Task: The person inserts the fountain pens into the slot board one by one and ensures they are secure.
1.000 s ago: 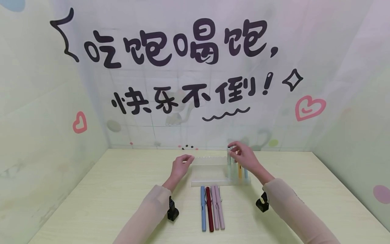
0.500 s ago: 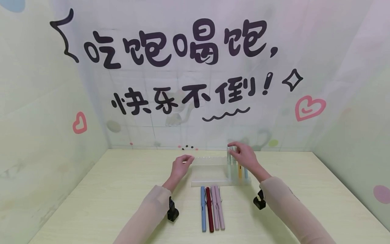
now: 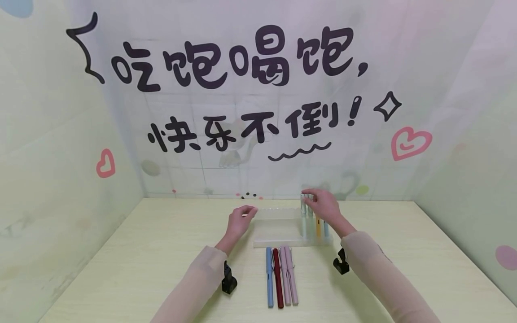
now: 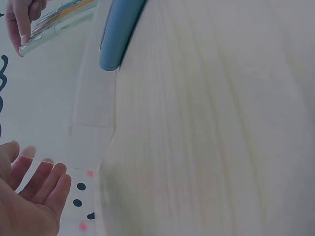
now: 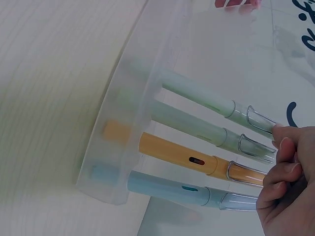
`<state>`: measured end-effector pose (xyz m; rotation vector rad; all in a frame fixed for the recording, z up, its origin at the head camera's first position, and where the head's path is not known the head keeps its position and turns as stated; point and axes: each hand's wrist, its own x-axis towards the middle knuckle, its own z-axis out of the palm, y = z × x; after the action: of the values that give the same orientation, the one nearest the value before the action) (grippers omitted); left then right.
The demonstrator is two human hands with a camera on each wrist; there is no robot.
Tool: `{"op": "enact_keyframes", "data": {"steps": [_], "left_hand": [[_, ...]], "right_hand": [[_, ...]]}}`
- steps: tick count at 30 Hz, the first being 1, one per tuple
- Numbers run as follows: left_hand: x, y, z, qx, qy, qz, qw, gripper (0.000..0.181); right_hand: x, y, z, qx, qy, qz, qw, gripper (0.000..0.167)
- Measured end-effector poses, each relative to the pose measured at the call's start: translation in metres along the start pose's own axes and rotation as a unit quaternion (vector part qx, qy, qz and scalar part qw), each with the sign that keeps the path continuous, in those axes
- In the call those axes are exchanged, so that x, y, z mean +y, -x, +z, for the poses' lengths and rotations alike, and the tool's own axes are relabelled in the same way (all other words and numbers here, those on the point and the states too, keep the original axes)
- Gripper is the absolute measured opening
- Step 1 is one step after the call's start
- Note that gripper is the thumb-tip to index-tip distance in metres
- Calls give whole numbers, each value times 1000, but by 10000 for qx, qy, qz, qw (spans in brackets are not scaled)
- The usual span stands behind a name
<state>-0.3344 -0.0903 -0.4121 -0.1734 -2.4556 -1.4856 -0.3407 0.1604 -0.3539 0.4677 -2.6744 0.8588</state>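
- The right hand pinches the cap end of the leftmost pale green pen between thumb and index finger, its other fingers curled in beside the neighbouring caps.
- The left hand holds the left edge of the clear pen rack, the fingers only slightly bent and partly seen through the panel.
- The gripped pen stands upright in the rack, directly below the right fingers and well apart from the left ones.
- To its right in the rack stand a second pale green pen, an orange pen and a light blue pen, caps up, lower ends showing through the frosted base.
- In front of the rack, a blue pen, a dark red pen and two lilac pens lie side by side on the desk.
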Motion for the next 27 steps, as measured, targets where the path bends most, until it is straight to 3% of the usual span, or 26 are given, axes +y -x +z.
{"op": "enact_keyframes", "data": {"steps": [27], "left_hand": [[1, 0, 1, 49, -66, -22, 10000, 24]], "right_hand": [[-2, -2, 1, -166, 319, 190, 9992, 32]]}}
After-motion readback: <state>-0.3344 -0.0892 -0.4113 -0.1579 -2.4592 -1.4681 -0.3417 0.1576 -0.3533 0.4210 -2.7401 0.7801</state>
